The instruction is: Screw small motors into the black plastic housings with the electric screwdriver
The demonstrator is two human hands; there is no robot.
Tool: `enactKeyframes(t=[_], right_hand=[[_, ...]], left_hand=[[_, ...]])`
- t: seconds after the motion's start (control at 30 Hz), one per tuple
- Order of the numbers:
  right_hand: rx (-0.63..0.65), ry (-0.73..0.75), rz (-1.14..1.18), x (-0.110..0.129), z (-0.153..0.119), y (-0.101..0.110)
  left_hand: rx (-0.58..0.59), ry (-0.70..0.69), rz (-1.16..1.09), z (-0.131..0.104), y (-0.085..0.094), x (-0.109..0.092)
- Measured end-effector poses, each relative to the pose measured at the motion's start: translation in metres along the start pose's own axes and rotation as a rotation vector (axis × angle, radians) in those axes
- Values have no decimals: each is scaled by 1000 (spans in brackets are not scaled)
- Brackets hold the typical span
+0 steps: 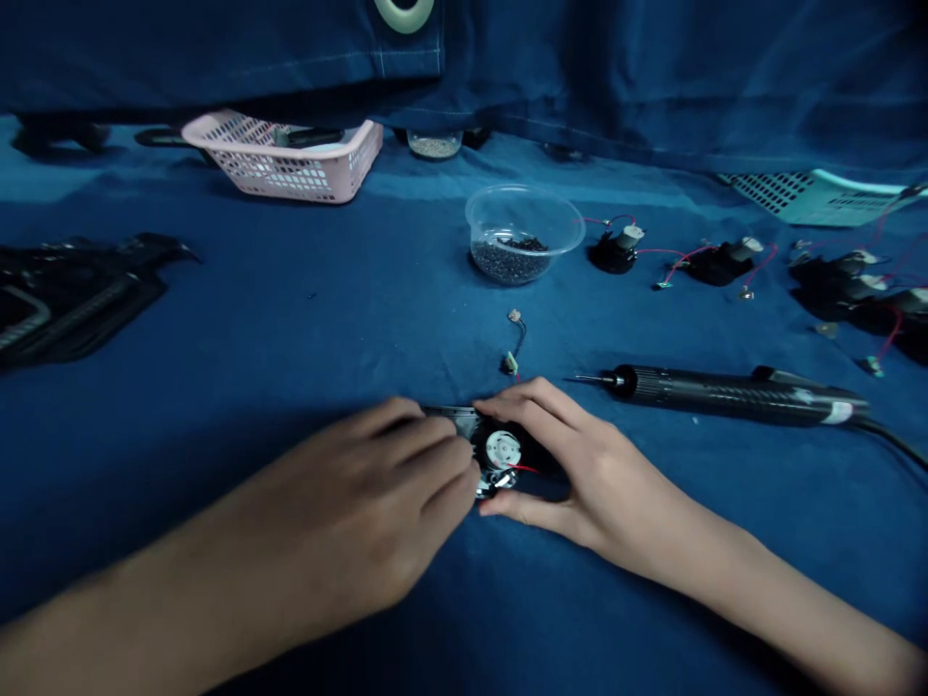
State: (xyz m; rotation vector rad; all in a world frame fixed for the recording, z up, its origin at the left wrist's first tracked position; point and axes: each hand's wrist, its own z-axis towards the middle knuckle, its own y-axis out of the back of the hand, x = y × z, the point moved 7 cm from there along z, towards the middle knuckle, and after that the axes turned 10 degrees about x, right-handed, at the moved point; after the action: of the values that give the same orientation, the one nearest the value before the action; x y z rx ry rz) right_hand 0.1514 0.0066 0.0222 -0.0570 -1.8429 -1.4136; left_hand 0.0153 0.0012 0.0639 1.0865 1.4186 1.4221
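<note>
A small black device (487,447) with a round white motor part and a red wire lies on the blue cloth between my hands. My left hand (395,483) has its fingers curled over the device's left side; its fingertips are hidden. My right hand (572,449) grips the device from the right, fingers at the top edge and thumb at the bottom edge. Just above them, a small green connector board (511,363) on a thin dark wire rests on the cloth.
A black electric screwdriver (732,394) lies at right. A clear bowl (526,235) holds dark screws. Black motor parts with red wires (615,251) stretch rightward. A pink basket (304,174) and green basket (841,201) stand behind; black plastic parts (87,290) lie at left.
</note>
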Motion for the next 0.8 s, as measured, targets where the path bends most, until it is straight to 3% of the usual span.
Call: enactKeyframes(t=[0.2,0.8], right_hand=[[-27,16,-9,-2,-2,-3],[-165,177,-8,4,-5,10]], left_hand=[[-95,40,72,-2,-1,-13],[-116,-28,41,-2,-10,-5]])
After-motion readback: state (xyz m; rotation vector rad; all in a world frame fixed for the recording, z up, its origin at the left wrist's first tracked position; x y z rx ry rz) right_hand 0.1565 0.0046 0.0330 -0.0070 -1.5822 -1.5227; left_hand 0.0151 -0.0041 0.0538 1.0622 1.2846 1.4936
